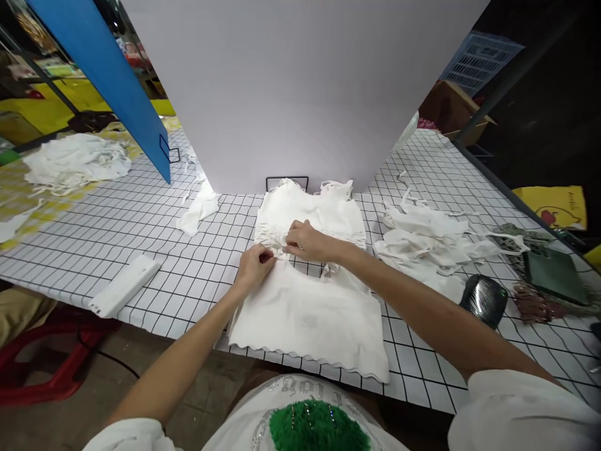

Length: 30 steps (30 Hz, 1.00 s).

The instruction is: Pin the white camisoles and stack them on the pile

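Observation:
A white camisole top lies flat on the grid-patterned tablecloth in front of me, its wavy hem toward me and its neckline away. Beyond it lies a second white top with a gathered band, overlapped by the first one's straps. My left hand is closed in a pinch at the near top's left strap. Just above and to the right, my right hand is also pinched shut on the strap area, over the gathered band. The fingertips hide exactly what they grip.
A large pale board stands behind the tops, with a blue board to its left. White garments are heaped at right beside a black wrapped bundle. Another white pile lies far left. A white oblong object rests near the front edge.

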{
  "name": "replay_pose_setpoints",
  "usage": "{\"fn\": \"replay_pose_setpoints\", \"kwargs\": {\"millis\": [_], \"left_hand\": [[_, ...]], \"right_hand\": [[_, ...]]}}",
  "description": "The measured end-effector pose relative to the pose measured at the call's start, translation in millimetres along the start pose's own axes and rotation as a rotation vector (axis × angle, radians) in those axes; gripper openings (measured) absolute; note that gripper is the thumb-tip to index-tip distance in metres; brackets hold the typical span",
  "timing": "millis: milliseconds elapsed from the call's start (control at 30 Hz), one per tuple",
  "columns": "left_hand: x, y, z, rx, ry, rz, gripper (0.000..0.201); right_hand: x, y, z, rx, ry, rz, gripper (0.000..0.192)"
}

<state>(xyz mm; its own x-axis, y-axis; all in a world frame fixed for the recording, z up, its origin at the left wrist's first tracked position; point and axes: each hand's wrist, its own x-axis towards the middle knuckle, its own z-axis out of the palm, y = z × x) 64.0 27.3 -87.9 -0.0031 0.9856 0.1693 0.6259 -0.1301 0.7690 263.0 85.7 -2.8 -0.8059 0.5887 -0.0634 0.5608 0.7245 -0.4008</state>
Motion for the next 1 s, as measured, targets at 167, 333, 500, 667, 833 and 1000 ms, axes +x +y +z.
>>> {"fn": "replay_pose_setpoints", "kwargs": {"millis": [167,333,500,667,833,1000], "left_hand": [[0,1,0.0,-0.019,0.002,0.002,0.007],[-1,0,0.1,-0.020,0.023,0.019,0.005],[-4,1,-0.2,-0.022,0.027,0.036,0.005],[-4,1,0.5,-0.039,0.023,0.017,0.005],[-2,-2,2.0,-0.066,0.027,-0.010,0.003],[-2,-2,1.9,-0.082,0.027,-0.019,0.006]], "right_hand": [[-14,-6,-18,-0.222,0.166,0.270,0.022],[1,-29,18,-0.154,0.113,0.190,0.024],[13,-38,33,0.109,0.029,0.397,0.009],[-9,-30,5,0.435,-0.102,0.446,0.017],[-56,-34,-22,0.835,-0.212,0.452,0.038],[-103,-43,-30,0.931,-0.382,0.319,0.046]]}}
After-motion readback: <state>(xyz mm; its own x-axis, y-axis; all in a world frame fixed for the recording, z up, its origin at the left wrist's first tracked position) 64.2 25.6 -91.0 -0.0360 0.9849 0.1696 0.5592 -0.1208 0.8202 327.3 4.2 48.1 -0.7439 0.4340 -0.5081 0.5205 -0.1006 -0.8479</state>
